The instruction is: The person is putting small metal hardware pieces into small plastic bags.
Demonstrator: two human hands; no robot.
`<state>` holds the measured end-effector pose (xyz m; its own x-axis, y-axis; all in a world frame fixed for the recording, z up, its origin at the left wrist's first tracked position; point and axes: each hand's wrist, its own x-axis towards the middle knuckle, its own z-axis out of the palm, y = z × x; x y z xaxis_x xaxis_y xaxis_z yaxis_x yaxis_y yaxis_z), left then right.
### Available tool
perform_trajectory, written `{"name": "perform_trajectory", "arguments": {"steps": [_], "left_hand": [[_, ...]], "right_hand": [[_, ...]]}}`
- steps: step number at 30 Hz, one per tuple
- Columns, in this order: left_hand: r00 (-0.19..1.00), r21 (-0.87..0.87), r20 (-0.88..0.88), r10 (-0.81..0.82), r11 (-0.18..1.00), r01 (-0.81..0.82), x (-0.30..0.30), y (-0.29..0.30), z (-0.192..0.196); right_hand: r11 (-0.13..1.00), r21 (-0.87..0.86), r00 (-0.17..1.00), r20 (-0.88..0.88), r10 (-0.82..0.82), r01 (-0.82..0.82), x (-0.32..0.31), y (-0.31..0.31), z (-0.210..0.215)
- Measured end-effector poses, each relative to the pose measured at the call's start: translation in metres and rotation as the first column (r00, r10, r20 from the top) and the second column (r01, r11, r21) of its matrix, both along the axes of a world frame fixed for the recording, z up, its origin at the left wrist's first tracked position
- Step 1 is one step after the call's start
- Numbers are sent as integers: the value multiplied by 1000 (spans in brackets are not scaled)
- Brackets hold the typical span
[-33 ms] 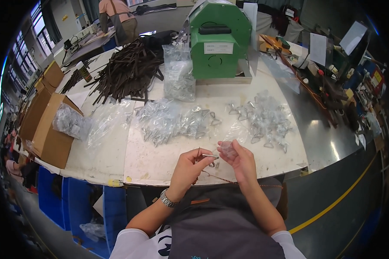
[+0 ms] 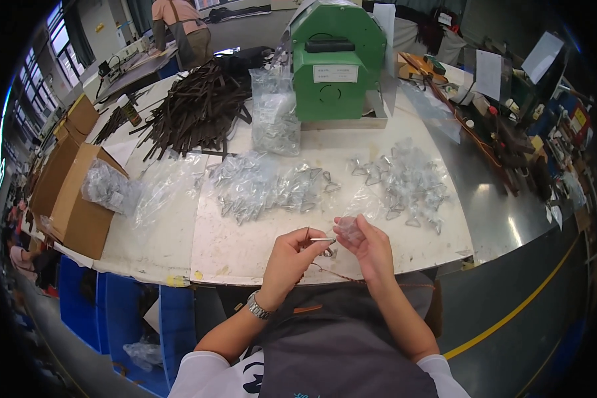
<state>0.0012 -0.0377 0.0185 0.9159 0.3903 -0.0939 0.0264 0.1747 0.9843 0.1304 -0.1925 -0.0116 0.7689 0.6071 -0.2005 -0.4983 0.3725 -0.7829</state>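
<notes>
Close to the table's front edge, my left hand [image 2: 288,257] is closed, pinching a silver metal fitting [image 2: 322,239] between thumb and fingers. A loop of it hangs below the thumb; its exact kind is hard to make out. My right hand [image 2: 373,251], just beside it, has its fingers curled round a small clear plastic bag [image 2: 349,231]. Beyond my hands lie two heaps of similar triangular metal fittings in clear bags: a left heap [image 2: 249,182] and a right heap [image 2: 411,182]. One loose fitting [image 2: 330,182] sits between them.
A green machine [image 2: 330,86] stands at the back of the white table [image 2: 232,255]. Left of it are a full plastic bag [image 2: 275,126] and a pile of dark straps [image 2: 196,109]. A cardboard box [image 2: 79,202] stands far left, above blue bins [image 2: 132,325]. Another person [image 2: 182,30] works behind.
</notes>
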Motion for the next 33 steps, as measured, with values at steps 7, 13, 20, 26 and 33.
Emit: {"name": "perform_trajectory", "arguments": {"steps": [7, 13, 20, 26, 33], "left_hand": [[988, -140, 103, 118, 985, -103, 6, -3, -2], [970, -39, 94, 226, 974, -224, 3, -10, -1], [942, 83, 132, 307, 944, -319, 10, -27, -21], [975, 273, 103, 198, 937, -219, 14, -25, -22], [999, -90, 20, -43, 995, 44, 0, 10, -4]], "right_hand": [[999, 27, 999, -50, 20, -19, -9, 2, -4], [998, 66, 997, -67, 28, -23, -14, 2, -3], [991, 136, 994, -107, -3, 18, -35, 10, 10], [994, 107, 1000, -24, 13, -10, -40, 10, 8], [991, 81, 993, 55, 101, -105, -32, 4, 8]]}}
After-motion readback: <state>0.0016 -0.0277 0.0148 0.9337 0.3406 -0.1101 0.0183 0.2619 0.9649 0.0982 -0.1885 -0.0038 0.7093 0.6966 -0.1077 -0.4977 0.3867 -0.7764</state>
